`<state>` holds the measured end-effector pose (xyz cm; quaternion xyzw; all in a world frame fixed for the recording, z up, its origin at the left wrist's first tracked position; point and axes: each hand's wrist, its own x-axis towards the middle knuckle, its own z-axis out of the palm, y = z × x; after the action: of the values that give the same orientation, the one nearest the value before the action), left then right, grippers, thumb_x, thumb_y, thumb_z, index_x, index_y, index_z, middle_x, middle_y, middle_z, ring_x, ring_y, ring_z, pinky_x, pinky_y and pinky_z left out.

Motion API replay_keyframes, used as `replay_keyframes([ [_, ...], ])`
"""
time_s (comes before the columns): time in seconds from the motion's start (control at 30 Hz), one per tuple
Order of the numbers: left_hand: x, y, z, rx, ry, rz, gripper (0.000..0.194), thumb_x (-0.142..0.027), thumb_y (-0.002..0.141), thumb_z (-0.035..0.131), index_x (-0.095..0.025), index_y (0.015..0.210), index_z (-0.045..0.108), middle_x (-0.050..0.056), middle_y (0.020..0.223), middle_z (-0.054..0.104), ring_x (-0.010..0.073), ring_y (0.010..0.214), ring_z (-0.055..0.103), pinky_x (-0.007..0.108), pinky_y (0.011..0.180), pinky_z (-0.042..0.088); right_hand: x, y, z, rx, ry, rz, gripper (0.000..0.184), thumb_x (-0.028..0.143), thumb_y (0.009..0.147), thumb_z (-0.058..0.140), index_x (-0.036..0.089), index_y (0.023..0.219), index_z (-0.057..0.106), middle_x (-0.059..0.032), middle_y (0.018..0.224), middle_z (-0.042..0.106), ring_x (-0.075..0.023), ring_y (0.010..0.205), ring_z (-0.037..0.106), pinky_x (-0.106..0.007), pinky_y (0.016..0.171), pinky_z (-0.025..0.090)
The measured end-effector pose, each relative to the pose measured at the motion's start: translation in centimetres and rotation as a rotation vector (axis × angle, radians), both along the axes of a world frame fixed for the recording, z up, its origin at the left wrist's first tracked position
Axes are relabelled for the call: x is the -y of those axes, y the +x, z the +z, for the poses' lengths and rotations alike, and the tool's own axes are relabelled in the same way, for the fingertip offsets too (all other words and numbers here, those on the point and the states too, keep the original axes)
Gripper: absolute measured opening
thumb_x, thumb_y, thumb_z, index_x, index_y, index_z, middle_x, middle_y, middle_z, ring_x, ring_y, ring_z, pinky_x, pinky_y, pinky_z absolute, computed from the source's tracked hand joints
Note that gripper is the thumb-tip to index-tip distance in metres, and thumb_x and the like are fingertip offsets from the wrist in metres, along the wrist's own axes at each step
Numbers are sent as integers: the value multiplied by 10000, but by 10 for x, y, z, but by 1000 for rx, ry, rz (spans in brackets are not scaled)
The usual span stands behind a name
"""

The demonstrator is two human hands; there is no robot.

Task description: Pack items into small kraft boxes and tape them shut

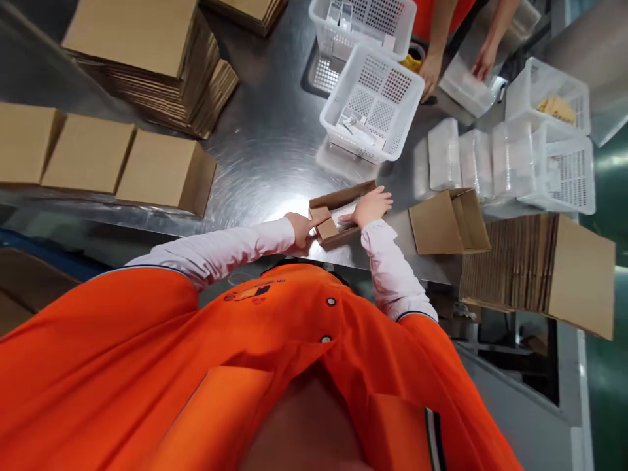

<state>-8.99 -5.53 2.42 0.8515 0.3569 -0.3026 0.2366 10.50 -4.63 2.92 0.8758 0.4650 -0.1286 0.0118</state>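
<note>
Pressing on the box: left hand (298, 229) open, fingers flat on a folded flap (324, 226) of a small brown corrugated cardboard box (341, 199) at the near edge of the brushed stainless steel worktop (265, 157). Right hand (373, 207) also open, not gripping, resting on the box's right end beside clear plastic wrap (346, 212) inside. Open brown cardboard carton (449, 222) sits just right. Toward the far edge: white plastic mesh basket (373, 104); a co-worker's hand (485, 60) touches a clear plastic tub (466, 88).
</note>
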Motion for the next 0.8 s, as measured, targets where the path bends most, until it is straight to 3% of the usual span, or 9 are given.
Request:
replay_keyframes([
  [0.17, 1, 0, 3, -13, 1, -19, 1172, -342, 810, 821, -210, 1771, 162, 164, 1212, 766, 348, 1093, 719, 348, 903, 536, -3, -18, -20, -159, -273, 6, 1175, 676, 901, 712, -95, 1670, 268, -464, 1659, 251, -595, 1547, 318, -793, 1148, 333],
  [0.27, 5, -12, 21, 63, 31, -14, 1058, -408, 825, 804, -239, 1736, 294, 149, 1204, 764, 356, 1100, 724, 356, 915, 534, 2, -25, -25, -213, -381, 22, 1270, 779, 838, 734, -37, 1692, 267, -403, 1722, 177, -568, 1609, 205, -759, 1213, 276],
  [0.33, 2, -22, 38, 75, 114, 91, 988, -476, 865, 747, -175, 1709, 330, 172, 1204, 757, 366, 1092, 725, 368, 891, 542, 5, -29, -24, -177, -359, 65, 1412, 859, 736, 772, -55, 1686, 264, -417, 1721, 149, -581, 1617, 152, -767, 1235, 222],
  [0.4, -6, -26, 52, 18, 196, 231, 1096, -534, 865, 725, -90, 1728, 217, 202, 1192, 753, 383, 1078, 728, 374, 850, 549, 5, -32, -20, -142, -361, 112, 1500, 875, 658, 824, -97, 1663, 280, -456, 1698, 145, -612, 1605, 141, -796, 1223, 202],
  [0.47, -13, -23, 56, -23, 182, 256, 1267, -560, 820, 760, -77, 1751, 49, 202, 1177, 760, 390, 1079, 730, 362, 835, 549, 4, -33, -13, -105, -371, 155, 1452, 816, 664, 873, -106, 1643, 326, -467, 1680, 190, -626, 1592, 167, -815, 1201, 220],
  [0.57, -9, -10, 42, -17, 44, 78, 1297, -501, 785, 802, -171, 1769, 23, 172, 1188, 772, 383, 1095, 736, 340, 857, 540, 16, -27, 3, -71, -386, 249, 1140, 678, 792, 869, -71, 1568, 500, -422, 1610, 409, -598, 1553, 314, -772, 1188, 308],
  [0.67, 9, -3, 21, -64, -21, -34, 1230, -393, 810, 782, -201, 1774, 42, 205, 1236, 760, 393, 1122, 736, 355, 882, 535, 54, -15, 18, -148, -294, 517, 802, 618, 972, 700, -35, 1437, 663, -357, 1519, 568, -505, 1498, 467, -637, 1243, 344],
  [0.73, 17, -4, 12, -61, -25, -45, 1221, -402, 835, 761, -189, 1774, 10, 226, 1275, 746, 390, 1151, 728, 362, 899, 533, 84, -12, 20, -185, -106, 740, 881, 660, 996, 634, -59, 1503, 591, -347, 1616, 468, -472, 1569, 381, -602, 1316, 240],
  [0.8, 17, -5, 8, -57, -34, -41, 1237, -449, 831, 758, -186, 1773, 0, 225, 1300, 738, 383, 1166, 721, 358, 902, 535, 103, -15, 13, -177, 66, 872, 1087, 732, 948, 654, -99, 1609, 416, -347, 1721, 265, -468, 1647, 202, -623, 1350, 93],
])
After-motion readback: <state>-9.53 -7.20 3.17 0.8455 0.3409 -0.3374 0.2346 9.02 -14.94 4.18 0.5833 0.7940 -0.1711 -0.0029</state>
